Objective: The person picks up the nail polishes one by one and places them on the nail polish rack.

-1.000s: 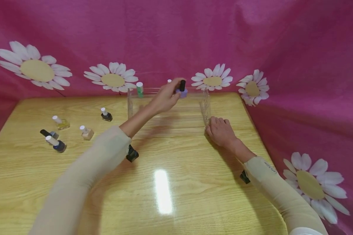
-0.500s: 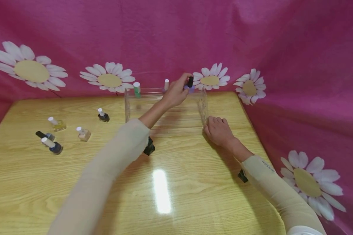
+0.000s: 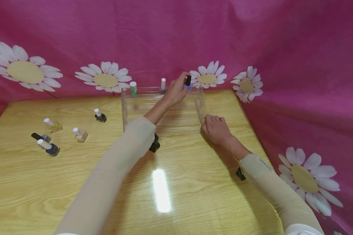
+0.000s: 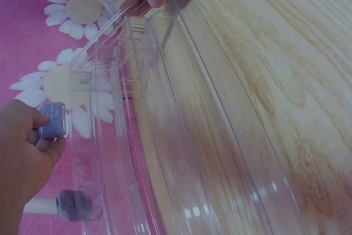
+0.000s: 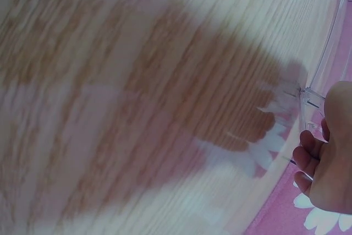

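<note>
A clear tiered nail polish rack (image 3: pixel 125 112) stands at the back of the table. Over the right part of its rearmost tier, my left hand (image 3: pixel 176 92) pinches a lavender nail polish bottle (image 4: pixel 53 120) with a black cap. My right hand (image 3: pixel 217 130) grips the rack's front right corner; the right wrist view shows its fingers curled at the clear edge. On the rear tier stand a green nail polish bottle (image 3: pixel 133 90) at the left end and a white-capped greyish-purple one (image 4: pixel 75 206) near the middle, beside my left hand.
On the left of the wooden table (image 3: pixel 129 195) are several more bottles: black (image 3: pixel 101 117), yellow (image 3: pixel 56 126), beige (image 3: pixel 81 135), dark blue (image 3: pixel 52 149) and a black-capped grey-blue one (image 3: pixel 46 138). A pink flowered cloth (image 3: pixel 153 39) hangs behind and at the right.
My left hand has moved right and back with the lavender bottle, bringing it over the right part of the rear tier. My right hand has kept its grip on the rack's corner.
</note>
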The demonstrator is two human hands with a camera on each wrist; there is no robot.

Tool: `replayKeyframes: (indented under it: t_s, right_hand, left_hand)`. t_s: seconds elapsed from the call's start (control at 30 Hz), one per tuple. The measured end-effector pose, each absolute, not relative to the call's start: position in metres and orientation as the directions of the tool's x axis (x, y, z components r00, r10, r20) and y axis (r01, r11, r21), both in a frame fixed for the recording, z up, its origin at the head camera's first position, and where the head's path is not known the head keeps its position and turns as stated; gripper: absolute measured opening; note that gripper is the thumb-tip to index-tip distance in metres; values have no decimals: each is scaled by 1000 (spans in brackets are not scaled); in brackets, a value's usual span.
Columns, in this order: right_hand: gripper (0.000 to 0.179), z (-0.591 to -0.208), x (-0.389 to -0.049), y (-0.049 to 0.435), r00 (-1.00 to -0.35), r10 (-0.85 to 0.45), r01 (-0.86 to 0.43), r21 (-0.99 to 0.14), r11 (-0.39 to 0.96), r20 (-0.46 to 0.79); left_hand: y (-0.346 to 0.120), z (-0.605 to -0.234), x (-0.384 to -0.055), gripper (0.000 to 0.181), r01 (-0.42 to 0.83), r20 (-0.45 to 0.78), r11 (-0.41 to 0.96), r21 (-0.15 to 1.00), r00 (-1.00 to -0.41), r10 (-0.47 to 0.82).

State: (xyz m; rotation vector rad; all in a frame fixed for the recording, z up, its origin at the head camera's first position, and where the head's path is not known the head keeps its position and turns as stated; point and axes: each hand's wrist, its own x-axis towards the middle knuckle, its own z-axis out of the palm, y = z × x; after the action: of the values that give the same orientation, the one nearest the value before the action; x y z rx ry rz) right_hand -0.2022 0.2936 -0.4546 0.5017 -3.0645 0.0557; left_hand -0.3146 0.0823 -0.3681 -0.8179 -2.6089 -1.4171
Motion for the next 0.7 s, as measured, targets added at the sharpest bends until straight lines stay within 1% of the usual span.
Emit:
replayKeyframes:
  t_s: [0.23,0.5,0.7]
  right_hand:
    - [26,-455,-202,292,-948,-316,-317,-28,948,44]
    - [27,-455,-202,292,-947,-319,-320,-27,947,47]
    - [25,-454,-201,293,-941,-332,-334,-26,942,64]
  left_hand:
    - [85,-372,-317,46,446,247,478,756,-872,422]
    - [91,-378,-319,42,438,194,510,740,-866,461]
    - [96,-379,-321,42,433,173,523,734,-864,473]
